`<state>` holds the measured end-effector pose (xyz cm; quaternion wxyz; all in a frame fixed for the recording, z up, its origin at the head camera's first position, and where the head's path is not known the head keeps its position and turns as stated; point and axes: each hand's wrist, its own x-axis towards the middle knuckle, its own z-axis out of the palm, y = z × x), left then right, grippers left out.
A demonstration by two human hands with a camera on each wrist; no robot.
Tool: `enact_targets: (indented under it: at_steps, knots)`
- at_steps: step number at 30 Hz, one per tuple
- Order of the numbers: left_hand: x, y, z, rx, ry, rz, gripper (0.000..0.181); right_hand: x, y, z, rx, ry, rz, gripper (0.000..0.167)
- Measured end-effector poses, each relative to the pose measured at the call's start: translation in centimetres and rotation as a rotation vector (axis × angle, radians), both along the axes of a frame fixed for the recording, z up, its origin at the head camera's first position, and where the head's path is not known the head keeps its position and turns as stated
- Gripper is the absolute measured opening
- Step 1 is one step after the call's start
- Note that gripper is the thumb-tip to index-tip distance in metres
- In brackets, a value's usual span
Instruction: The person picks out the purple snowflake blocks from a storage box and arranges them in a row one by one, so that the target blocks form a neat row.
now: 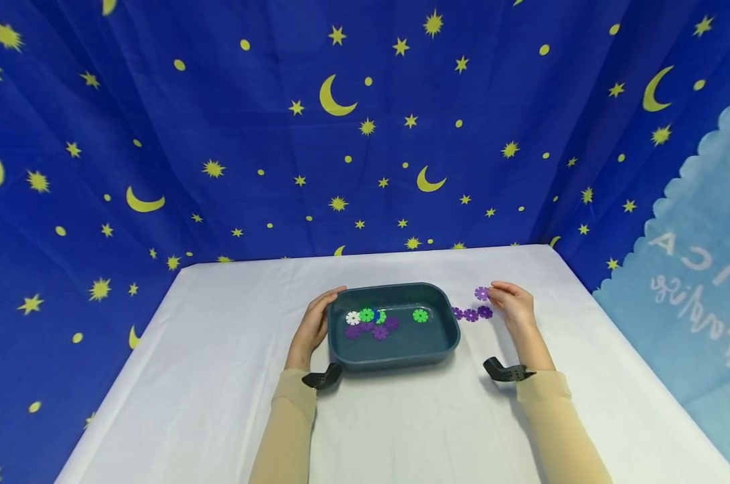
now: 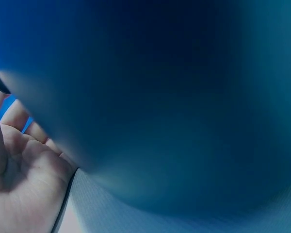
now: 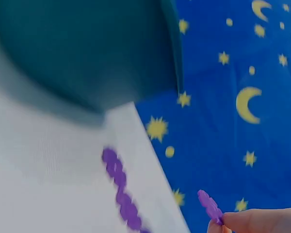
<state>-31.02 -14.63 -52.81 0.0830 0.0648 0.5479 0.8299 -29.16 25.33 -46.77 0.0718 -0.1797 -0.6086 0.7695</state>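
Note:
A dark teal tray (image 1: pixel 395 363) stands on the table. My left hand (image 1: pixel 312 328) rests along its left side, fingers fairly straight against the outer wall and reaching the rim; in the left wrist view the palm (image 2: pixel 34 179) faces the wall. To the right of the tray, my right hand (image 1: pixel 515 310) pinches a purple notched disc (image 1: pixel 482 293) between thumb and fingertips; the disc (image 3: pixel 210 206) is seen nearly edge-on in the right wrist view. Just below it, several purple discs (image 1: pixel 471 315) lie in a row on the table, close to the tray's right wall.
Inside the tray lie a white disc (image 1: pixel 353 318), green discs (image 1: pixel 420 315), a partly blue piece (image 1: pixel 377 314) and several purple discs (image 1: pixel 380 332). A white cloth (image 1: pixel 232 376) covers the table. Behind it hangs a blue curtain (image 1: pixel 280 141), with a light blue cloth (image 1: pixel 698 269) at right.

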Motion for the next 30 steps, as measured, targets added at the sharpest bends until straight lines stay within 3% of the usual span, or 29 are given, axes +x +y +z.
enact_targets:
  at_steps: [5, 10, 15, 22, 30]
  knots:
    - [0.0, -0.2, -0.1, -0.01, 0.006, -0.013, 0.032, -0.2, 1.5, -1.4, 0.071, -0.05, -0.038, 0.019]
    - [0.0, -0.2, -0.1, -0.009, -0.005, -0.01, 0.03, -0.4, 2.4, -2.4, 0.133, -0.081, -0.056, 0.039]
    - [0.0, -0.1, 0.0, -0.009, 0.006, -0.009, 0.033, -0.3, 2.7, -2.8, 0.129, -0.063, -0.079, 0.038]
    - [0.0, -0.1, 0.0, -0.006, 0.003, -0.016, 0.036, -0.2, 2.6, -3.0, 0.237, -0.063, -0.139, 0.039]
    - [0.0, -0.1, 0.0, 0.001, -0.002, -0.014, 0.034, -0.4, 2.2, -3.0, 0.293, -0.057, -0.227, 0.037]
